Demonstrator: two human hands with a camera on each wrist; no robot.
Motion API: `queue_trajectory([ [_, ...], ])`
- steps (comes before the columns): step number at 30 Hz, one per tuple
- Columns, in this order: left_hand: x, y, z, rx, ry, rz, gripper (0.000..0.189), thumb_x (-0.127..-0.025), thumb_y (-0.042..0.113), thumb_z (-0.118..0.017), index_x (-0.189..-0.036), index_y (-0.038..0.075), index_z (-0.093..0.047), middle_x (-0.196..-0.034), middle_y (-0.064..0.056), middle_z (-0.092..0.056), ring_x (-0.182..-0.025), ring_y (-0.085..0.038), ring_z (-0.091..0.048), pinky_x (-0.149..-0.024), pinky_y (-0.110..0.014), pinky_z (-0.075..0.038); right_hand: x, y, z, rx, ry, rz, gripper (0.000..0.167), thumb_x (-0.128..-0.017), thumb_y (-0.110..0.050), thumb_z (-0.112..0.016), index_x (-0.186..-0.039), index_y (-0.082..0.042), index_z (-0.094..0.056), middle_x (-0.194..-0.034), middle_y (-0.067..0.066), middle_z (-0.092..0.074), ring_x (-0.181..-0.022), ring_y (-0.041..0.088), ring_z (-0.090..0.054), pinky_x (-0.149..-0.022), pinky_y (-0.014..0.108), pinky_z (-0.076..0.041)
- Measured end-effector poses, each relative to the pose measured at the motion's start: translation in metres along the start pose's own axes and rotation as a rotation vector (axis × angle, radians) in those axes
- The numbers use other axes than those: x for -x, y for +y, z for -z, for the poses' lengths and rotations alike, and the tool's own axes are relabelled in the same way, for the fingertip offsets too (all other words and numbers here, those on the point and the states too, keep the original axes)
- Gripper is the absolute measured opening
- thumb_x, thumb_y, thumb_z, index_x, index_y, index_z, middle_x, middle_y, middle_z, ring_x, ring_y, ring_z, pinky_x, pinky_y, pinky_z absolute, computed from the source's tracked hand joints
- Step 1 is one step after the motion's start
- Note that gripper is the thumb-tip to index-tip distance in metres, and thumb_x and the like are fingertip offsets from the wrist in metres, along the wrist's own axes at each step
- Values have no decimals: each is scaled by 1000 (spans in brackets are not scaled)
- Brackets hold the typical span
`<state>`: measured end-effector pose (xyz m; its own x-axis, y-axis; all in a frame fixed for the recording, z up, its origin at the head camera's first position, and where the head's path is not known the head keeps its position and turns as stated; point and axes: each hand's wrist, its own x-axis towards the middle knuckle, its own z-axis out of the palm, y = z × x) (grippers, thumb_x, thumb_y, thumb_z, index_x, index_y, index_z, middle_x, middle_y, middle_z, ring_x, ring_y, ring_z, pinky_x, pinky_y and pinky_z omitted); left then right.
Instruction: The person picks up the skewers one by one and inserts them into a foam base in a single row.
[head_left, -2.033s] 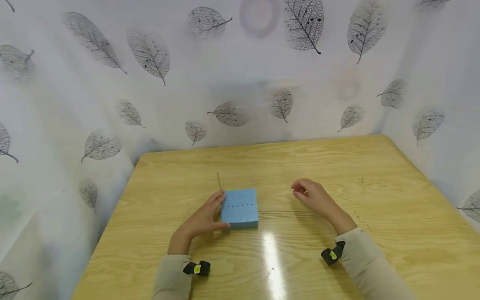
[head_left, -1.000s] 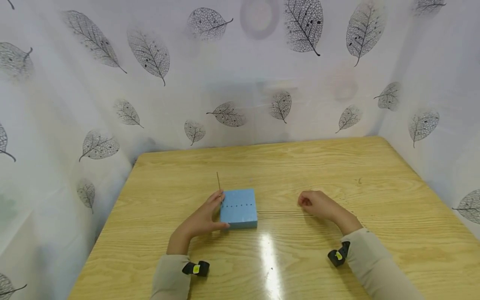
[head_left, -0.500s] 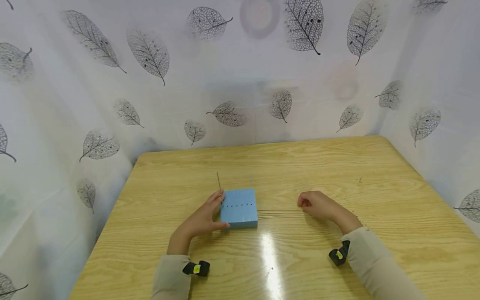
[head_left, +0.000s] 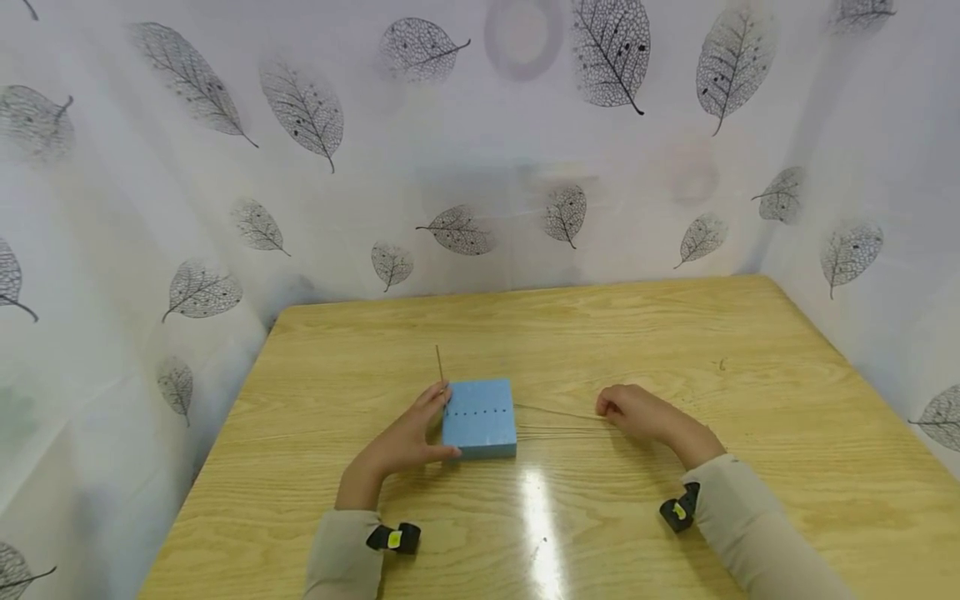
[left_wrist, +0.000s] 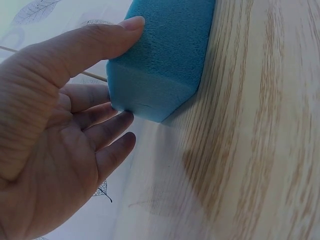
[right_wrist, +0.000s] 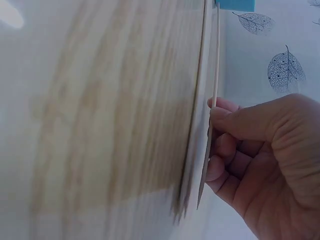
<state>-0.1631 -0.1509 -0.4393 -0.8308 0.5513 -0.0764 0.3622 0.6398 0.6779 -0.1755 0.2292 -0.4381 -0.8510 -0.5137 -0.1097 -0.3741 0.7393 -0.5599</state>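
Note:
A blue foam block (head_left: 480, 433) with a row of small holes across its top lies flat on the table. One thin wooden skewer (head_left: 439, 367) stands upright at the left end of that row. My left hand (head_left: 397, 437) grips the block's left side, thumb on the near face and fingertips at its far left corner. To the right, my right hand (head_left: 637, 410) pinches one skewer (right_wrist: 216, 65) between thumb and forefinger. Its pointed end reaches down past the fingers in the right wrist view. Several more skewers (head_left: 562, 435) lie side by side below it.
The wooden table (head_left: 360, 350) has a rounded back corner at the right. A white curtain (head_left: 480, 125) printed with leaves hangs around the back and sides. Black straps with cameras sit at both wrists, over beige sleeves (head_left: 345, 542).
My right hand has come down and right to the loose skewers, and one skewer now slants up, apart from the others. The left hand and block stay in place.

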Motion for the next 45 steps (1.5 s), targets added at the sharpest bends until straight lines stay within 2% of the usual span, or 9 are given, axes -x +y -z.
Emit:
queue_trajectory([
  [6, 0, -1, 0, 4, 2, 3, 93, -80, 28, -77, -149, -1, -22, -157, -14, -11, -143, -31, -14, -112, -48, -22, 1, -2, 6, 18, 27, 14, 16, -91, 6, -51, -96, 1, -65, -96, 10, -65, -91, 27, -61, -78, 42, -51],
  [10, 1, -1, 0, 12, 4, 0, 93, -80, 28, -77, -148, -2, -22, -157, -14, -11, -143, -32, -14, -111, -49, -23, 0, -3, 9, 18, 47, 39, 17, -92, 7, -49, -96, 3, -65, -95, 11, -64, -92, 31, -61, -78, 43, -51],
  [20, 4, 0, 1, 24, -9, -3, 93, -80, 28, -77, -148, -2, -22, -157, -15, -11, -143, -32, -14, -111, -50, -24, -1, -10, 13, -28, 185, 58, 11, -93, 0, -54, -96, 4, -64, -90, 13, -63, -81, 21, -60, -70, 36, -52],
  [28, 4, 0, -1, 23, -4, -13, 92, -80, 28, -77, -148, -3, -23, -157, -17, -12, -142, -34, -14, -111, -50, -24, -2, -18, 14, -79, 263, 54, 10, -95, -6, -55, -92, 2, -60, -71, -1, -54, -59, 7, -43, -53, 25, -40],
  [33, 4, 0, 0, 17, -2, -13, 92, -80, 28, -77, -148, -3, -23, -157, -16, -12, -142, -34, -15, -111, -49, -24, -3, -23, 14, -129, 285, 84, 7, -94, -5, -55, -90, 1, -57, -69, -2, -54, -58, 6, -48, -52, 24, -43],
  [40, 2, 0, 2, 10, -2, -12, 93, -80, 28, -77, -148, -3, -22, -157, -15, -11, -143, -33, -14, -111, -49, -23, -8, -29, 13, -211, 296, 126, 6, -95, -3, -54, -90, -1, -56, -73, 2, -59, -67, 28, -62, -56, 25, -50],
  [45, 1, -1, 2, -5, -4, -8, 93, -80, 28, -77, -149, -1, -22, -157, -13, -11, -143, -30, -14, -112, -47, -23, -13, -38, 13, -216, 335, 174, 4, -93, -1, -56, -90, -1, -58, -76, 1, -62, -71, 28, -65, -60, 25, -52],
])
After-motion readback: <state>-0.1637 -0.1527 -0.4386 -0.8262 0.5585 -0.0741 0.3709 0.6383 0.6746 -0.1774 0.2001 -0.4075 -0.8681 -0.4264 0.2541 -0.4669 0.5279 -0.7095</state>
